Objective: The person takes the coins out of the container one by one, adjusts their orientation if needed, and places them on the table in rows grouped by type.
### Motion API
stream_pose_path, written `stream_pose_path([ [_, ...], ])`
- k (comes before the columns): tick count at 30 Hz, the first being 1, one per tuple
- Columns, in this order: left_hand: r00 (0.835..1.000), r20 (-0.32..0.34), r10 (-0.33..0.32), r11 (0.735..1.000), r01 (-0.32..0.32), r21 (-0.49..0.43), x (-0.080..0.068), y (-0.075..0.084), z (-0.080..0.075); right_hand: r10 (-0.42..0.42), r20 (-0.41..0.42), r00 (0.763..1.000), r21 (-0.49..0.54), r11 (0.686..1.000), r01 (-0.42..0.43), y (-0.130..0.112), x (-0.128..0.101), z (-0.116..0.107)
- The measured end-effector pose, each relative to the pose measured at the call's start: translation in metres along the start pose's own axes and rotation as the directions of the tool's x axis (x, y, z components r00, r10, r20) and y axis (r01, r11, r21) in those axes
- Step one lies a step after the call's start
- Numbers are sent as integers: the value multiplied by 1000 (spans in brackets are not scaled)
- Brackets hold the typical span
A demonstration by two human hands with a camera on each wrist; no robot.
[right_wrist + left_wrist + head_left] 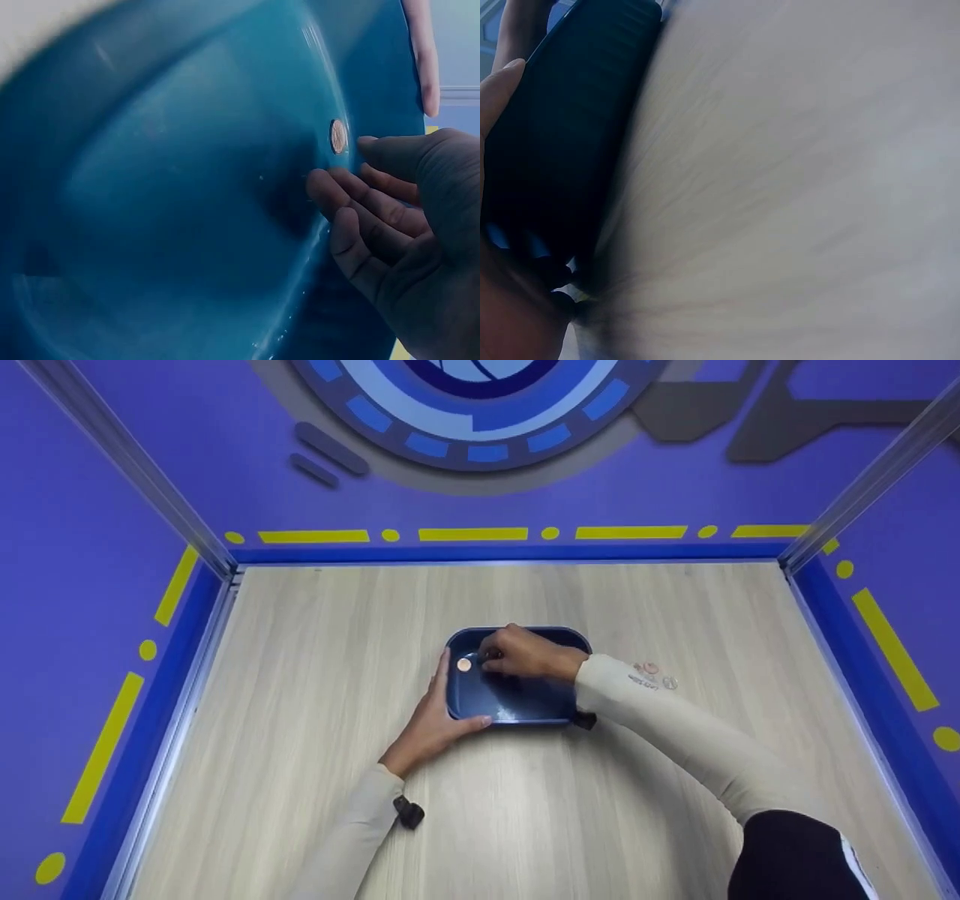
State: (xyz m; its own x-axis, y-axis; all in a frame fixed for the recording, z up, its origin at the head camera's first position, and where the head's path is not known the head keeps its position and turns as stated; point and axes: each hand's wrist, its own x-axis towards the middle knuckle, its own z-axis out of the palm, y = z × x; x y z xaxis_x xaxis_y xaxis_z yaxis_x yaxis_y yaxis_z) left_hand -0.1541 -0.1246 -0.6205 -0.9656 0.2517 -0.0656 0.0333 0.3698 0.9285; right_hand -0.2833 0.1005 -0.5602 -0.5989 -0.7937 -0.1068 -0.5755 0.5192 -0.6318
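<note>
A dark blue rectangular tray [525, 701] lies in the middle of a pale wooden table [315, 675]. My left hand [439, 712] clasps its left end, thumb on the front rim and fingers along the left wall. The left wrist view shows that thumb [496, 84] against the tray's dark outer wall [562, 150]. My right hand [521, 654] is inside the tray with relaxed fingers [352, 202] holding nothing. A copper coin [464, 664] lies on the tray floor just beyond them; in the right wrist view the coin [338, 136] sits close to the fingertips.
A few more small coins [654, 675] lie on the table right of the tray, beside my right sleeve. Blue walls with yellow markings [472, 534] and metal posts [135, 465] enclose the table on three sides.
</note>
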Motion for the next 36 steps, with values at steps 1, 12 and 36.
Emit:
stream_pose_path([
  [1,1000,0,0,1000,0,3,0,0,0,3,9,1000,3,1000,-3,0,1,0],
  [12,1000,0,-1,1000,1,5,-1,1,-1,7,64,998,52,999,-10,2,11,-1],
  [36,1000,-8,6,1000,-6,24,0,0,-1,-32,100,994,-148,988,47,-12,37,14],
])
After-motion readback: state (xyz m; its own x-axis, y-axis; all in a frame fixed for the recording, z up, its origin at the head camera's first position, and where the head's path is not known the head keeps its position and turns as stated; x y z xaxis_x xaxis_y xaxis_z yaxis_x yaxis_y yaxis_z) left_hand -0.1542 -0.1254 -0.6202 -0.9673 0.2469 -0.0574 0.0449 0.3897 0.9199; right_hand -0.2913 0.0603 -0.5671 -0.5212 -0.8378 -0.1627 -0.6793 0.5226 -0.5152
